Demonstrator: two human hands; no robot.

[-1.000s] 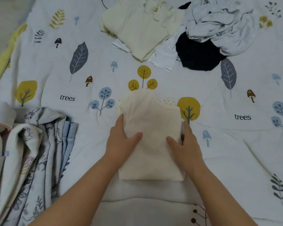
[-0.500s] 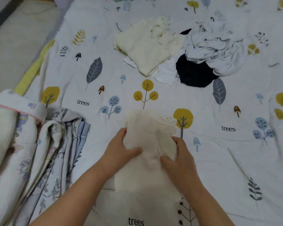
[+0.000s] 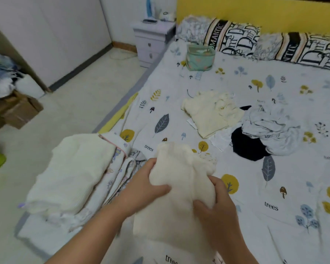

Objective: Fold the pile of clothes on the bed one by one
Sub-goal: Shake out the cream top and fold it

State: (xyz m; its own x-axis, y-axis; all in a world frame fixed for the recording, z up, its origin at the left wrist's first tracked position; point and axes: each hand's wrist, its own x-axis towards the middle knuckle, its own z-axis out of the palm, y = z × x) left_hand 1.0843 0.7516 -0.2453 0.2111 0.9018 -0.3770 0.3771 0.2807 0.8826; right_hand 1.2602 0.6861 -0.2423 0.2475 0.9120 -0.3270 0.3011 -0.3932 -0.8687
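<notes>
1. Bedroom floor of pale tile runs along the left of a low bed [image 3: 255, 187] dressed in a white sheet printed with leaves, trees and mushrooms; I stand at its six o'clock edge.
2. Nearest, at six o'clock, a folded cream knit garment [image 3: 179, 197] hangs between both hands, its lower part draping toward the sheet. A second ago it lay flat under both palms; now it is lifted and swung toward nine o'clock, so this piece looks finished and bound for stacking.
3. Left hand [image 3: 147, 187] grips the garment's left side, thumb across the front. Right hand [image 3: 215, 204] clamps the right side, fingers curled into the cloth.
4. At nine o'clock, beside the hands, sits a stack of folded cream and cartoon-print cloths [image 3: 80, 172], right at the mattress edge, so a careless drop could slide off onto the floor.
5. Toward one o'clock, well apart, waits the unfolded pile: a pale yellow crumpled top [image 3: 211, 115], a black cloth [image 3: 248, 145] and a grey-white rumpled garment [image 3: 272, 130].
6. Open sheet lies between hands and pile, room enough for the next fold.
7. Far off at twelve o'clock stand a green fabric basket [image 3: 200, 58], lettered striped pillows [image 3: 236, 39] and a lilac bedside cabinet [image 3: 152, 42].
</notes>
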